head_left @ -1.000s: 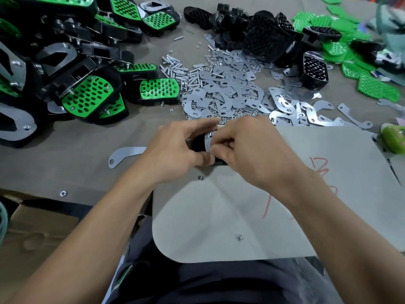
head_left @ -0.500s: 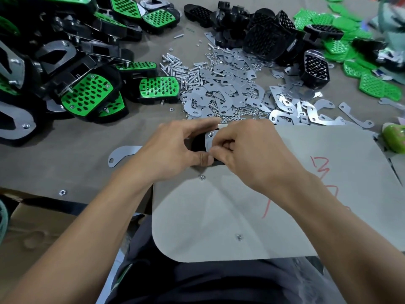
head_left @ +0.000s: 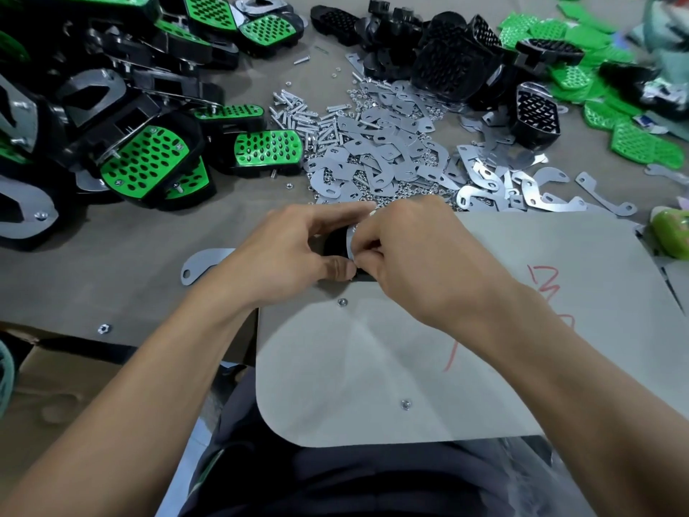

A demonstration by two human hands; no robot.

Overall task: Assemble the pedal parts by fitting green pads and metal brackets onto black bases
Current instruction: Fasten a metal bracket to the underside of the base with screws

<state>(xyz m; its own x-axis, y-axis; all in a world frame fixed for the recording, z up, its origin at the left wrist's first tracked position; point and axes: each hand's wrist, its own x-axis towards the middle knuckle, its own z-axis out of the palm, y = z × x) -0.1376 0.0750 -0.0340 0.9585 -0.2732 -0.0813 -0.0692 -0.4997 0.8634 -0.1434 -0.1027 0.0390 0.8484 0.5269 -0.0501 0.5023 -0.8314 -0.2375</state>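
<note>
- Near the front edge of the bench (head_left: pixel 112 285), the left hand (head_left: pixel 290 251) gripped a black base (head_left: pixel 334 240).
- The right hand (head_left: pixel 414 255) pinched a metal bracket (head_left: pixel 350 238) against it.
- The bracket looked thin, stiff and slippery; best held by its edges.

Small-parts assembly workshop, bench work. Evidence: brown-grey work table (head_left: pixel 112 292) loaded with bulk stock. At left, a heap of finished black pedals with green perforated pads (head_left: pixel 149 166). At centre, a loose pile of flat silver stamped-metal brackets (head_left: pixel 380 158), silver bolts (head_left: pixel 294 110) and small hex nuts (head_left: pixel 104 329). Behind, stacked bare black plastic bases (head_left: pixel 443 65). At right, loose green perforated pads (head_left: pixel 641 143). Below the table edge, a brown cardboard carton (head_left: pixel 56 386).
</note>
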